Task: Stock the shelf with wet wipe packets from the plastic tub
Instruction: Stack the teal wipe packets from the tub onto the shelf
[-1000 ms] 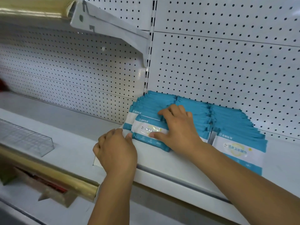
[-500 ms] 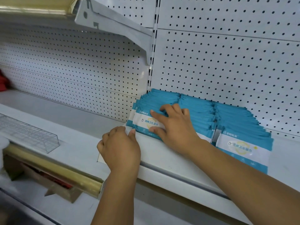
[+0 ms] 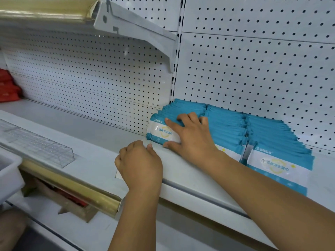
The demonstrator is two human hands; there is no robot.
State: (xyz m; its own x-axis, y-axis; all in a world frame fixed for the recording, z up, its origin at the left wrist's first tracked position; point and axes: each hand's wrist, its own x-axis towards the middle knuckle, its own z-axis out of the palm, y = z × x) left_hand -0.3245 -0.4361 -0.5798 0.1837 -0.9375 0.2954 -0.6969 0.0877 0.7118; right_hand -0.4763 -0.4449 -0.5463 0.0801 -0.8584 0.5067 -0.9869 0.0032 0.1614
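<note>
My right grip (image 3: 192, 140) is clamped on the front wet wipe packet (image 3: 159, 132) of the left row: fingers hooked over its top edge, thumb tucked along the bottom edge. That packet stands on the shelf (image 3: 90, 156), leaning back against the blue stack behind it. My left grip (image 3: 139, 163) is curled into a loose fist on the shelf just in front, thumb tip nearly at the packet's lower corner, with nothing in it that I can see.

To the right there's the middle row (image 3: 226, 124) and the right row (image 3: 272, 134), all packed tight and running back to the pegboard (image 3: 253, 78). The corner of the plastic tub (image 3: 9, 171) peeks in at the far left, but I can't tell what's inside. A clear divider (image 3: 39, 144) lies on the shelf over there, with some red packs (image 3: 8, 87) further back.
</note>
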